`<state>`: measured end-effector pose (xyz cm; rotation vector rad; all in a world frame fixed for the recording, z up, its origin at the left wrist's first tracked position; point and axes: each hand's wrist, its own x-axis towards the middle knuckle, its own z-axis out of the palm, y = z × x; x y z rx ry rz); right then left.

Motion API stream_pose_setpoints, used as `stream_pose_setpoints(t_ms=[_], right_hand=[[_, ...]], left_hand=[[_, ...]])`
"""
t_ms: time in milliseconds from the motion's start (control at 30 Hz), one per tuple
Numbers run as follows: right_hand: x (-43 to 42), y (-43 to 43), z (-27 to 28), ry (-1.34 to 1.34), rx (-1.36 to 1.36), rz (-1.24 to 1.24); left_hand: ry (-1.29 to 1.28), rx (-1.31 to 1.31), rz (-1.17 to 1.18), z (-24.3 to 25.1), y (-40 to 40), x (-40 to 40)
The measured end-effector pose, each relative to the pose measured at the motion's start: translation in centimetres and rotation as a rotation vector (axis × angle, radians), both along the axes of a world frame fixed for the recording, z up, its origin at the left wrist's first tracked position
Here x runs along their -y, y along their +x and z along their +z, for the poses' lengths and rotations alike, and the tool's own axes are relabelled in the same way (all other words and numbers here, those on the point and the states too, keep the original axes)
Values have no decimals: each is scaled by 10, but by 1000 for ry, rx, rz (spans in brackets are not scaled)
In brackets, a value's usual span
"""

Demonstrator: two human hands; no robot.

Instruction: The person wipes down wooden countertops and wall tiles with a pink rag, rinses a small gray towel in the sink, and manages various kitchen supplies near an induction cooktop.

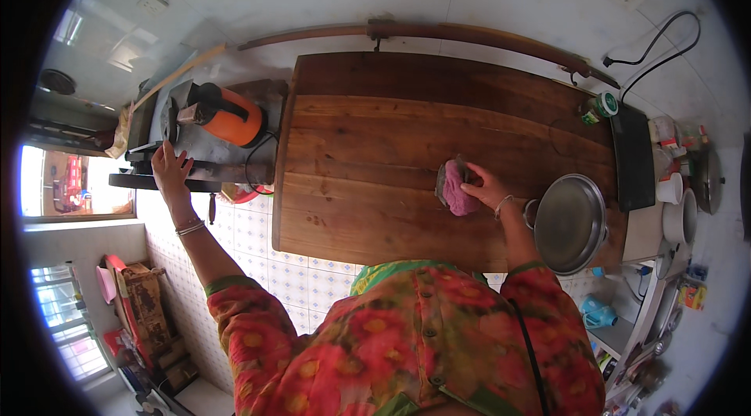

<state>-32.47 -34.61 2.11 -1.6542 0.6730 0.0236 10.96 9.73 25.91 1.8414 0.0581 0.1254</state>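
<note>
My right hand (486, 186) holds a crumpled pink and grey cloth (457, 187) on the brown wooden table (375, 134). My left hand (171, 168) is raised at the left with its fingers apart, beside a cluttered side surface (202, 146); whether its fingertips touch anything there I cannot tell. Near that hand stands an orange electric kettle (232, 123) with a black handle. To the right of the cloth, a round metal pan (570, 223) with loop handles rests near the table's front edge. A jar with a green lid (599, 107) is at the back right.
A black flat panel (633, 158) lies at the table's right end. Beyond it are a white bowl (670, 188) and a white pot (680, 216). A wooden rail (469, 33) runs along the wall behind. A black cord (663, 35) hangs at the upper right.
</note>
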Motion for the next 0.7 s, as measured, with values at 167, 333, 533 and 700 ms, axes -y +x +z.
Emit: stream_pose_setpoints(t_ms=[167,333,533,700], right_hand=[[-5,5,-5,-509,-27,160],[-15,6,16,-642,-70,133],[-22,1,23,-639,-153,178],[-27,-3,26,-512,11,55]], left_hand=[[-9,65,10,-9,-15,-5],[-41,266,188,-33,-73,19],[73,75,-198,-116,-160,64],[149,-43,-548,-169,-228,113]])
